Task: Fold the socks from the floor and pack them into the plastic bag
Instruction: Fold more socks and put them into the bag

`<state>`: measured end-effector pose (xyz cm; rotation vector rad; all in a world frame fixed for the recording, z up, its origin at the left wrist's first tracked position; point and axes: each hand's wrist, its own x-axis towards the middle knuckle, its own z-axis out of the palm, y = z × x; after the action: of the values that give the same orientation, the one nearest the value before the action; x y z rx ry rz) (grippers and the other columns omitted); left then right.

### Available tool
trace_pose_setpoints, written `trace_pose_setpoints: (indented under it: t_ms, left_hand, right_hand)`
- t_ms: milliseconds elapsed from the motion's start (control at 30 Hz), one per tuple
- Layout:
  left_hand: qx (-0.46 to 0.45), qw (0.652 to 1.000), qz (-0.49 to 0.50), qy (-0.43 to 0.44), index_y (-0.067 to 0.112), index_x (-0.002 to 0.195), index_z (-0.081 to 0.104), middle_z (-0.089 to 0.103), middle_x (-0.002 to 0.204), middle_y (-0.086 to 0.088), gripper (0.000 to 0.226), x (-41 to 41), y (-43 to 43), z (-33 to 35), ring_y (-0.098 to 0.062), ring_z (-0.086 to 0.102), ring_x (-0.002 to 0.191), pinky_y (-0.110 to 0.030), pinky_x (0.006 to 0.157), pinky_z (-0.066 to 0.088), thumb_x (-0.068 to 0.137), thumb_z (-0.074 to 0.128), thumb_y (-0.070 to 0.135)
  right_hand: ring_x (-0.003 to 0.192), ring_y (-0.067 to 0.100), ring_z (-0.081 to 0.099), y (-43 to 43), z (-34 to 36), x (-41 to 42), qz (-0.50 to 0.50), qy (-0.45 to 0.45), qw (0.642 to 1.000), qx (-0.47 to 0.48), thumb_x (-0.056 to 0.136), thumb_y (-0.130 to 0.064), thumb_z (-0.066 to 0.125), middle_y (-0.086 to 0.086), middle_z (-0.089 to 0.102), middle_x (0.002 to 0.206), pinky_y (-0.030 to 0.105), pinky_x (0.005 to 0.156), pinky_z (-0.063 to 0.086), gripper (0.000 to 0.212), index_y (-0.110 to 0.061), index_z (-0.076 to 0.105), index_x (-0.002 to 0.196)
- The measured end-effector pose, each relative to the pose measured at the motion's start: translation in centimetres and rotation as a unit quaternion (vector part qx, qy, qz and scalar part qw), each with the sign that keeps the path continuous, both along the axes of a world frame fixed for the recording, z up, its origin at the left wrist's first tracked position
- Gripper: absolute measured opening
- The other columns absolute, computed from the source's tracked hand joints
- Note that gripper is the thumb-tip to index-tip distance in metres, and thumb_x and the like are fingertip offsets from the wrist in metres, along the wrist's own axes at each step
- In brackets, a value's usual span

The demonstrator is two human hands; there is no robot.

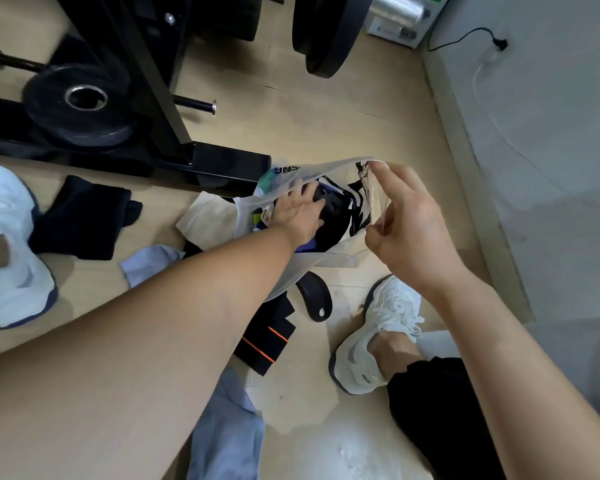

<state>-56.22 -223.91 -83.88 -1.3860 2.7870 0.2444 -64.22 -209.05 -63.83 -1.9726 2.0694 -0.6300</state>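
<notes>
Plastic bag [329,262]: thin, translucent, black-printed, slumped on the wooden floor [326,116]. Right hand [407,233]: grip pinched on the bag's rim, lifting it, apparently to keep the mouth open. Left hand [300,213]: inside the mouth, grip curled over a folded black sock [326,206], likely pressing it down among soft items already packed. Unpacked, limp knit, beside the bag: cream sock [208,216], dark sock [80,220], pale blue sock [149,263], orange-striped black sock [267,337], grey-blue sock [226,434].
</notes>
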Motion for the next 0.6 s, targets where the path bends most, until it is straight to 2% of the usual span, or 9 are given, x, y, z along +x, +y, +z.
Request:
trace_pose_setpoints:
  t_ms: [67, 133, 233, 367, 433, 533, 600]
  left_hand:
    - [-0.027, 0.998, -0.04, -0.051, 0.025, 0.149, 0.043, 0.021, 0.164, -0.004, 0.057, -0.1, -0.1, 0.0, -0.035, 0.023, 0.144, -0.05, 0.112, 0.026, 0.101, 0.041, 0.055]
    - [-0.032, 0.993, -0.065, -0.088, 0.022, 0.154, 0.037, 0.028, 0.162, -0.003, 0.062, 0.1, -0.3, 0.4, -0.034, 0.022, 0.145, -0.049, 0.114, 0.022, 0.102, 0.032, 0.057]
    - [0.015, 0.994, -0.075, -0.075, 0.025, 0.158, 0.027, 0.027, 0.164, -0.002, 0.066, 0.7, 0.0, 1.8, -0.036, 0.017, 0.148, -0.051, 0.116, 0.018, 0.101, 0.03, 0.059]
    - [0.093, 0.993, -0.07, 0.009, 0.03, 0.159, 0.026, 0.013, 0.169, -0.005, 0.063, 2.9, 2.2, 3.6, -0.036, 0.023, 0.148, -0.047, 0.115, 0.025, 0.102, 0.036, 0.054]
    - [0.137, 0.988, -0.044, 0.062, 0.029, 0.157, 0.032, 0.016, 0.169, -0.004, 0.059, 4.5, 3.9, 4.8, -0.033, 0.027, 0.149, -0.044, 0.116, 0.029, 0.103, 0.04, 0.051]
    - [0.192, 0.963, -0.02, 0.19, 0.022, 0.145, 0.053, 0.044, 0.156, -0.003, 0.046, 7.4, 6.7, 6.9, -0.026, 0.042, 0.141, -0.038, 0.114, 0.035, 0.103, 0.05, 0.041]
    - [0.173, 0.951, -0.039, 0.253, 0.02, 0.127, 0.067, 0.063, 0.13, -0.001, 0.032, 10.2, 8.5, 8.5, -0.022, 0.057, 0.121, -0.037, 0.1, 0.046, 0.102, 0.054, 0.035]
  right_hand:
    - [0.084, 0.007, 0.047, 0.0, -0.1, -0.1, -0.002, 0.006, 1.0, 0.004, 0.072, 0.012, 0.059, -0.004, 0.045, 0.139, 0.01, 0.075, 0.039, 0.081, -0.014, 0.043, 0.147]
    - [0.086, 0.006, 0.047, 0.0, -0.1, 0.0, 0.003, 0.011, 1.0, 0.009, 0.073, 0.012, 0.06, -0.003, 0.045, 0.139, 0.009, 0.077, 0.038, 0.08, -0.013, 0.043, 0.147]
    - [0.085, 0.007, 0.047, 0.1, -0.1, 0.1, 0.002, 0.015, 1.0, 0.017, 0.073, 0.012, 0.058, -0.002, 0.045, 0.138, 0.005, 0.075, 0.035, 0.08, -0.014, 0.043, 0.147]
    - [0.08, 0.01, 0.05, 0.6, -0.3, 0.5, -0.004, 0.008, 1.0, 0.02, 0.076, 0.008, 0.063, -0.001, 0.049, 0.134, 0.013, 0.078, 0.038, 0.075, -0.014, 0.044, 0.146]
    - [0.073, 0.015, 0.056, 1.0, -0.4, 1.0, -0.005, -0.012, 1.0, 0.021, 0.078, 0.003, 0.066, -0.002, 0.052, 0.129, 0.02, 0.077, 0.046, 0.071, -0.016, 0.048, 0.144]
    - [0.074, 0.019, 0.062, 1.3, -0.7, 1.6, 0.0, -0.01, 1.0, 0.008, 0.079, -0.006, 0.073, -0.003, 0.057, 0.121, 0.033, 0.08, 0.053, 0.055, -0.02, 0.061, 0.131]
    - [0.078, 0.018, 0.061, 1.6, -1.0, 2.2, 0.007, -0.012, 1.0, 0.009, 0.08, -0.013, 0.075, -0.004, 0.058, 0.115, 0.035, 0.081, 0.053, 0.042, -0.021, 0.068, 0.12]
